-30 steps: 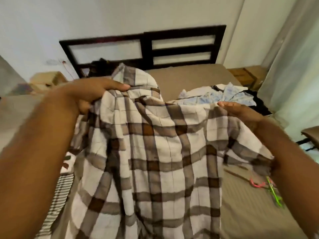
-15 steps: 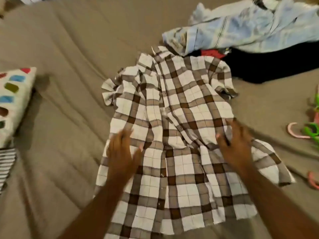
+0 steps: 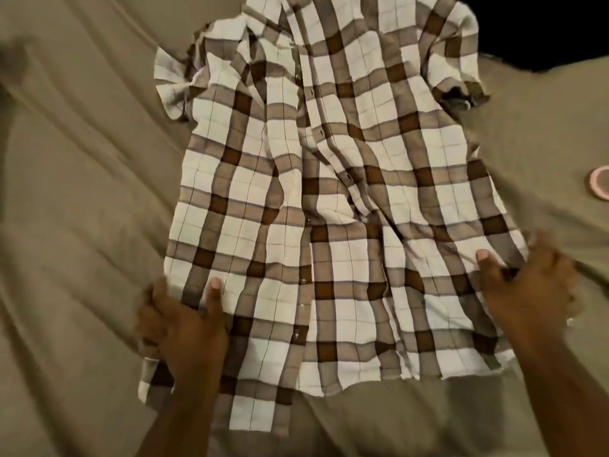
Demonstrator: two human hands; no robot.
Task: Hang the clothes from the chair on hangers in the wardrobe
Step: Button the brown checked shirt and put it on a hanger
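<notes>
Head view: plaid shirt (image 3: 329, 192), held up a second ago, now lies front-up on the bed (image 3: 82, 192). My left hand (image 3: 184, 321) and right hand (image 3: 530, 291) each pinch its near side edges, pulling it flat. Pink hanger (image 3: 598, 184) at right probably goes in next.

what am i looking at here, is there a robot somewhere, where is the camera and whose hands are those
There is no machine here: a person is working with two bare hands. Every picture comes from one wide-angle camera worn on the person's head. It looks forward and down, so the arms enter from the bottom edge.

A brown and white checked shirt lies spread out, button side up, on a tan bed sheet. The left hand pinches the shirt's left edge near the hem, thumb on top. The right hand grips the right edge the same way, though it is blurred.

At the far right lies a pink curved piece, probably a hanger's hook. Some dark cloth shows in the top right corner.
</notes>
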